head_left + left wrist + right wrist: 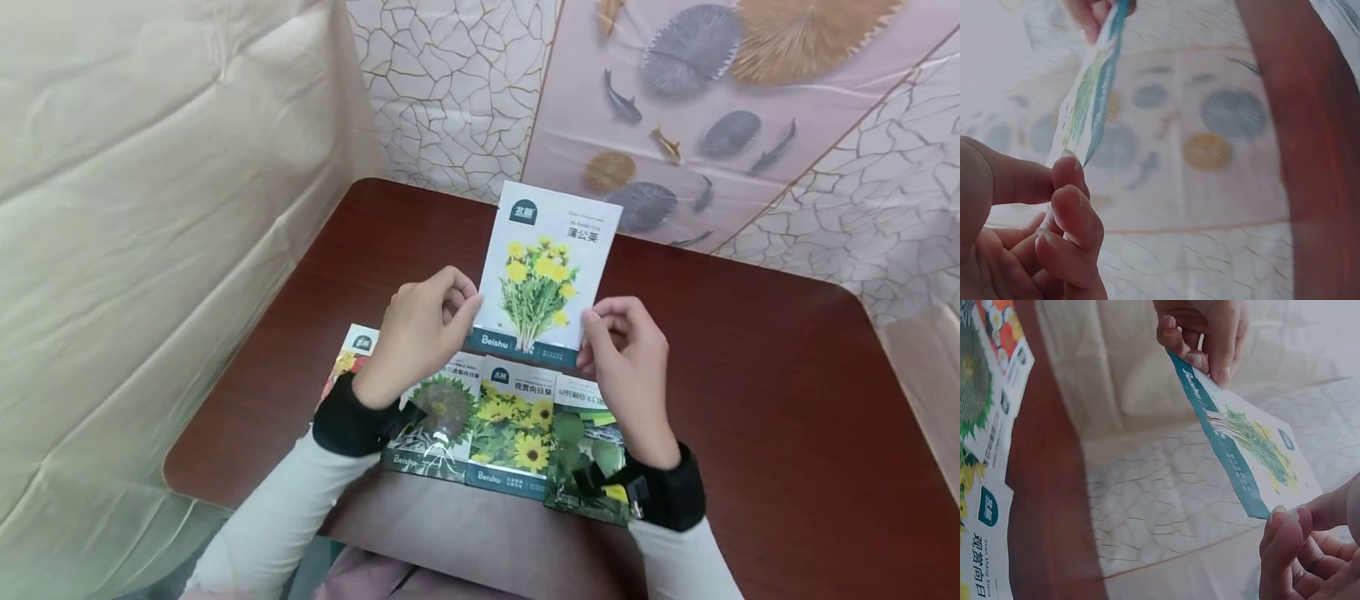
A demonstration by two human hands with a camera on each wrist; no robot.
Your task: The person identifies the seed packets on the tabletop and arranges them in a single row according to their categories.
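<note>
A white seed packet (551, 267) with yellow dandelion flowers and a teal bottom band is held up above the table, its face toward the head camera. My left hand (431, 321) pinches its left edge between thumb and forefinger. On the opposite edge, low down, my right hand (630, 354) pinches it the same way. The right wrist view shows both hands on the packet (1241, 444), with the right thumb and forefinger at a lower corner. Seen nearly edge-on in the left wrist view, the packet (1088, 94) stretches between the two hands.
Below the hands, several seed packets lie in a row along the table's near edge: a red-flowered one (347, 360), a sunflower-head one (442, 412), a yellow-sunflower one (516, 425) and a green-leaved one (581, 450). The brown table (780, 400) meets patterned cloth (450, 92) behind.
</note>
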